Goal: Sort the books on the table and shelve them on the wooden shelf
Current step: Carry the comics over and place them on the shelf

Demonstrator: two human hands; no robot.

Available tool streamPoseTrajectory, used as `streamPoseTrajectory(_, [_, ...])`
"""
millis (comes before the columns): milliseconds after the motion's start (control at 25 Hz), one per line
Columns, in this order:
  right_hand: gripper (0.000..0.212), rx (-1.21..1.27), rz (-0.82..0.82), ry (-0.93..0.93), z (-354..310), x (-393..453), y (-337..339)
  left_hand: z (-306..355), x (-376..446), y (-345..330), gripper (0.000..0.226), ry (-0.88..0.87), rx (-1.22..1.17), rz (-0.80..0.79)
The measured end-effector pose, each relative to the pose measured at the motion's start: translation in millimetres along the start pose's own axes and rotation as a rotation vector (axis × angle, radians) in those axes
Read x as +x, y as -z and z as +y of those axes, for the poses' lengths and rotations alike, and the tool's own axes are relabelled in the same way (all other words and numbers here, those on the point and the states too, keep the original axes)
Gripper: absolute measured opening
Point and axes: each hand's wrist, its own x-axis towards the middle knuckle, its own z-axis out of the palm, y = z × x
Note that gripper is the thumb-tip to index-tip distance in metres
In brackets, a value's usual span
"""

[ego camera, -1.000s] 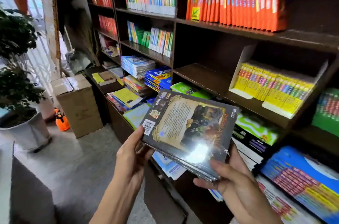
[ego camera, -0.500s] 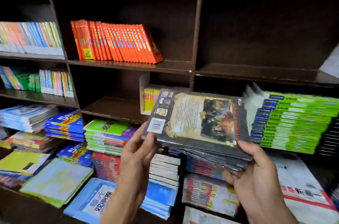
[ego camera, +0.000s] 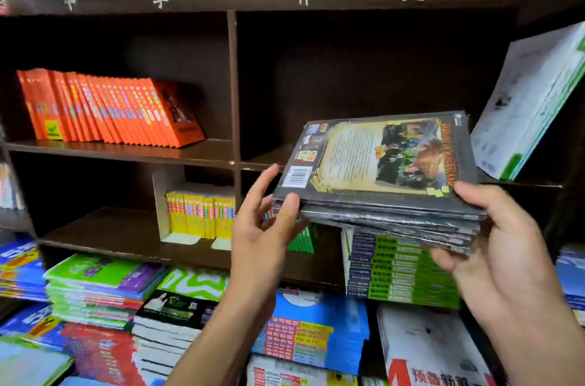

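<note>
I hold a stack of several dark, plastic-wrapped books (ego camera: 380,164) flat in front of the dark wooden shelf (ego camera: 232,85). The top cover shows a parchment panel, a picture and a barcode. My right hand (ego camera: 503,246) grips the stack's right end, thumb on top and fingers beneath. My left hand (ego camera: 266,221) supports the left corner, thumb pressed on the edge and fingers spread behind it. The stack hovers level with the board of the upper right compartment (ego camera: 364,69), which looks dark and bare behind it.
Orange books (ego camera: 107,110) lean in the upper left compartment. Yellow books (ego camera: 199,214) stand in a white holder below. A green and blue stack (ego camera: 402,271) lies under my books. A white book (ego camera: 531,104) leans at right. Flat piles (ego camera: 95,287) cover the lower ledge.
The view has swung right and upward along the shelf. The stack has risen from the lower shelves up to the upper right compartment, both hands still on it.
</note>
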Motion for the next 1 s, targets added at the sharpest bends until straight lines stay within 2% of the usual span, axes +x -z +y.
streamPoseTrajectory(80, [0.017,-0.013,0.019,0.055,-28.0,34.6,19.7,-8.7,24.2,-43.5,0.04,-0.038,0.091,-0.087])
streamPoseTrajectory(240, [0.02,-0.128,0.116,0.17,-82.0,98.3,52.0,-35.8,67.4,-120.0,0.08,-0.012,0.239,-0.325])
streamPoseTrajectory(320, [0.02,-0.152,0.165,0.191,-103.2,127.6,60.8,-49.6,85.8,-149.4,0.079,-0.09,0.366,-0.33])
streamPoseTrajectory(400, [0.023,-0.19,0.206,0.198,-118.7,156.8,63.7,-60.9,107.5,-171.6,0.073,-0.217,0.639,-0.288])
streamPoseTrajectory(480, [0.026,-0.266,0.259,0.212,-127.2,184.1,63.8,-69.0,124.0,-186.8,0.073,-0.253,0.887,-0.293])
streamPoseTrajectory(600, [0.025,-0.385,0.301,0.252,-130.5,214.3,60.0,-86.3,140.9,-200.5,0.074,-0.193,0.953,-0.37])
streamPoseTrajectory(760, [0.008,-0.592,0.319,0.284,-138.5,238.5,61.2,-104.3,151.7,-218.2,0.071,-0.131,0.897,-0.557])
streamPoseTrajectory(840, [0.013,-0.73,0.3,0.313,-145.8,247.2,60.6,-109.0,153.6,-228.6,0.069,-0.111,0.882,-0.585])
streamPoseTrajectory(1000, [0.023,-1.074,0.363,0.379,-156.3,263.6,49.7,-113.2,148.1,-254.8,0.061,-0.193,1.054,-0.656])
